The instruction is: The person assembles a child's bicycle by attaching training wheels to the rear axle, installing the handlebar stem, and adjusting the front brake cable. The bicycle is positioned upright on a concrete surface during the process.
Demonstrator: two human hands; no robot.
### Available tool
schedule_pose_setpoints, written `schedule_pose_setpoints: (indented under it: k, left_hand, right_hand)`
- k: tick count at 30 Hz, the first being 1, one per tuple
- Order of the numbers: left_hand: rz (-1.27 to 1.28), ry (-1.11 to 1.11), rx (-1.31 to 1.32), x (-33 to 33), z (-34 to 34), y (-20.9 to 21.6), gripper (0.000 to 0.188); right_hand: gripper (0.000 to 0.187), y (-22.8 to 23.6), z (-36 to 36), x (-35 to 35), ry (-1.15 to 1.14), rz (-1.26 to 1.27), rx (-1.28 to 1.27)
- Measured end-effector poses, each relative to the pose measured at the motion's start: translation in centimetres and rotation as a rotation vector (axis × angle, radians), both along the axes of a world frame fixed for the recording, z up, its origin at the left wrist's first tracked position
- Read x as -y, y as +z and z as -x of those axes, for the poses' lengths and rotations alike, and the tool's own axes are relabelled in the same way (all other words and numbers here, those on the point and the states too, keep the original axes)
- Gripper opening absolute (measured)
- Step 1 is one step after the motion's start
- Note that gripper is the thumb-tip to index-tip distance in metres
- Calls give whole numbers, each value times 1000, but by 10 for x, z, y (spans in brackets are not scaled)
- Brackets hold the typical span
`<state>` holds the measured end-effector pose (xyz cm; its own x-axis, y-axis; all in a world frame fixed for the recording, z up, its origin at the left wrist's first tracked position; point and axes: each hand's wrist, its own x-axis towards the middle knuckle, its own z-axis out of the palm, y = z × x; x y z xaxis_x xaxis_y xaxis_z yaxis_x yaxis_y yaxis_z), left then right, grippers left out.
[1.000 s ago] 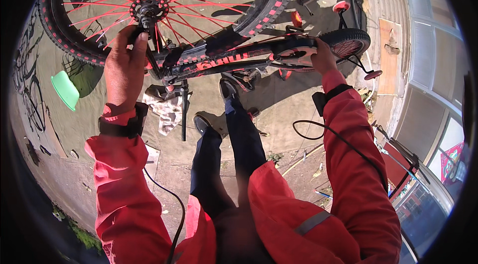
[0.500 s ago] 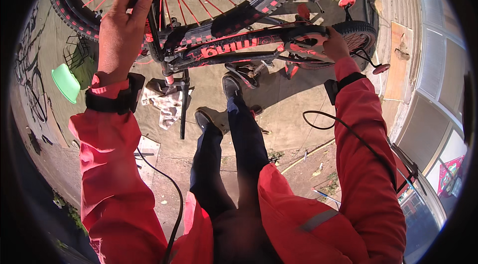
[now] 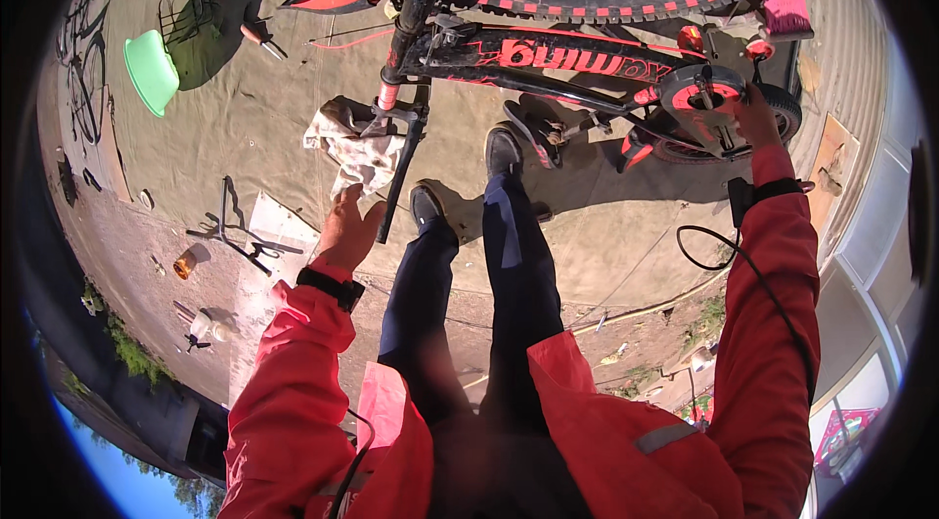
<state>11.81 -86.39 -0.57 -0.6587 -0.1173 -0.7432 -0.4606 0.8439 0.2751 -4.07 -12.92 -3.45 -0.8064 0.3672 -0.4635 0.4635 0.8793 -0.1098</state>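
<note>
A black and red bicycle lies tipped over across the upper part of the view. Its handlebar points toward me. At the crank, my right hand is curled around the edge of the black and red chain guard; some fingertips are hidden. My left hand is stretched out, fingers apart, just below a crumpled white, stained rag on the ground beside the handlebar. Whether the fingertips touch the rag, I cannot tell.
A checkered tyre fills the top. To the left are a green basin, a wire basket, a screwdriver-like tool, black metal parts and an orange jar. A pedal lies by my shoes.
My left hand has let go of the wheel hub and come down and toward me, to the rag. My right hand stays at the chain guard. The view has shifted left.
</note>
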Motion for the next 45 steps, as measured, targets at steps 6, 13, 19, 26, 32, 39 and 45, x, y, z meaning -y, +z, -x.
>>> schedule_pose_setpoints:
  k: [6, 13, 19, 26, 32, 39, 45]
  left_hand:
    - [61, -3, 133, -11, -64, -60, 72]
    - [53, 86, 198, -1, -54, -71, 38]
    - [54, 41, 162, -11, -53, -65, 37]
    - [8, 124, 166, -23, -52, -63, 38]
    - [-135, 289, 190, -24, -41, -49, 37]
    - [-182, 321, 230, -38, -24, -33, 38]
    - [-153, 402, 265, -51, -27, -16, 39]
  right_hand:
    - [52, 20, 20, 17, -231, 156, 29]
    - [56, 13, 21, 23, -239, 142, -3]
    - [51, 23, -28, 91, 53, 1, -432]
    - [60, -37, -71, 254, 511, 213, -252]
    - [72, -120, -27, 287, 454, 118, 27]
    - [28, -147, -8, 278, 409, 62, -28]
    - [26, -144, -14, 281, 364, 107, -5]
